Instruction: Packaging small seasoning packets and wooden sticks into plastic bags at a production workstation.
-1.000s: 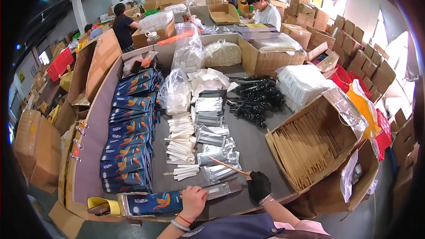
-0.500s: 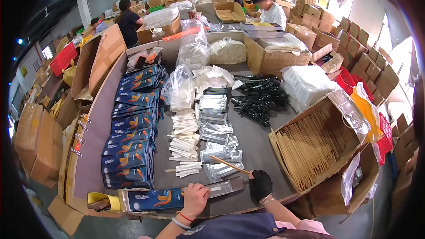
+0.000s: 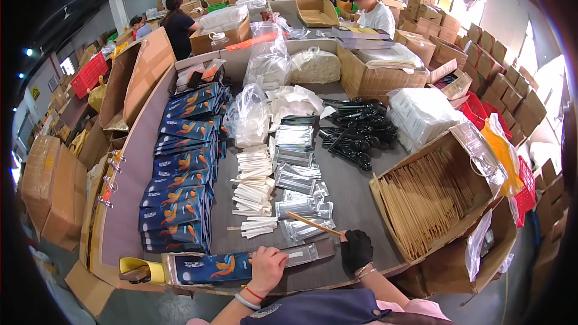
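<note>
My bare left hand (image 3: 269, 269) is closed over the right end of a blue printed pouch (image 3: 218, 267) that lies along the near table edge. Just right of those fingers is a long clear plastic sleeve (image 3: 310, 253), flat on the table. In its black glove, my right hand (image 3: 357, 249) pinches the end of a thin wooden stick (image 3: 313, 224), which points up and left above the small clear packets (image 3: 304, 207). Left of these packets are white paper strips (image 3: 254, 195). Overlapping blue pouches (image 3: 176, 209) form a long row farther left.
An open carton of wooden sticks (image 3: 427, 201) stands at right. Black plastic utensils (image 3: 355, 132) lie in a heap at the back, beside a white wrapped bundle (image 3: 421, 117). A yellow holder (image 3: 142, 269) sits at the near left corner. Several people are beyond the table.
The whole view has shifted slightly. Both hands keep their grip and position, and the stick stays at the same slant.
</note>
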Action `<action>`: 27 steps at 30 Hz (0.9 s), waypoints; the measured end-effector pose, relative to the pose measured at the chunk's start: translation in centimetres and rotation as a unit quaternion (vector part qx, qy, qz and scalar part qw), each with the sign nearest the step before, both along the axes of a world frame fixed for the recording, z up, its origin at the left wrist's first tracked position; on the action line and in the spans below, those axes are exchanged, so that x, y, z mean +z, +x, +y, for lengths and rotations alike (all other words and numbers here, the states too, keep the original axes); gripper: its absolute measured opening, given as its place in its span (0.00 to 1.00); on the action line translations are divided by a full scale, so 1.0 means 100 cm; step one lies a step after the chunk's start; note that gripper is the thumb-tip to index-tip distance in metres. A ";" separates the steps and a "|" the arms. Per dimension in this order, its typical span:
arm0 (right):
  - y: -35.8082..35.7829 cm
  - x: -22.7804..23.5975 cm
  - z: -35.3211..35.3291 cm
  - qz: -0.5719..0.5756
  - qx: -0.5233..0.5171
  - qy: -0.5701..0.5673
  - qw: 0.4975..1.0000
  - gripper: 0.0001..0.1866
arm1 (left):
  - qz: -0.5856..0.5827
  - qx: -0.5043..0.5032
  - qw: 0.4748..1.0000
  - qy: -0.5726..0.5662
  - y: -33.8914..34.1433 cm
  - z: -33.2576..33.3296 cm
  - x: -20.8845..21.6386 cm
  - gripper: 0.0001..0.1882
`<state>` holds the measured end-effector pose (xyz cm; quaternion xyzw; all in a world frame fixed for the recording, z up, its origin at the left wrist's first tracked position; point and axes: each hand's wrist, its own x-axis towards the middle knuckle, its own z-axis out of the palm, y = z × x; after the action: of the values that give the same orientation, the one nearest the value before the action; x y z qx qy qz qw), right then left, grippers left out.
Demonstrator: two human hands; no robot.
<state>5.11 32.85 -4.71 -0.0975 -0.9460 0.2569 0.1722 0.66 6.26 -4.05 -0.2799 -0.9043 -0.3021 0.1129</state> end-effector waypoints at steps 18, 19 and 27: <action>0.003 0.010 -0.003 -0.016 0.018 -0.004 1.000 0.11 | -0.009 -0.001 1.000 -0.006 0.000 0.000 0.006 0.04; 0.003 0.010 -0.003 -0.017 0.019 -0.009 1.000 0.12 | -0.009 0.000 1.000 -0.008 0.000 0.000 0.006 0.04; 0.000 0.011 -0.002 -0.021 0.023 -0.022 0.999 0.12 | -0.016 0.000 1.000 -0.005 -0.001 0.000 0.004 0.04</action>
<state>5.09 32.68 -3.64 -0.0850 -0.9456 0.2791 0.1441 0.53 6.27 -3.61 -0.2760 -0.9074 -0.3018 0.0972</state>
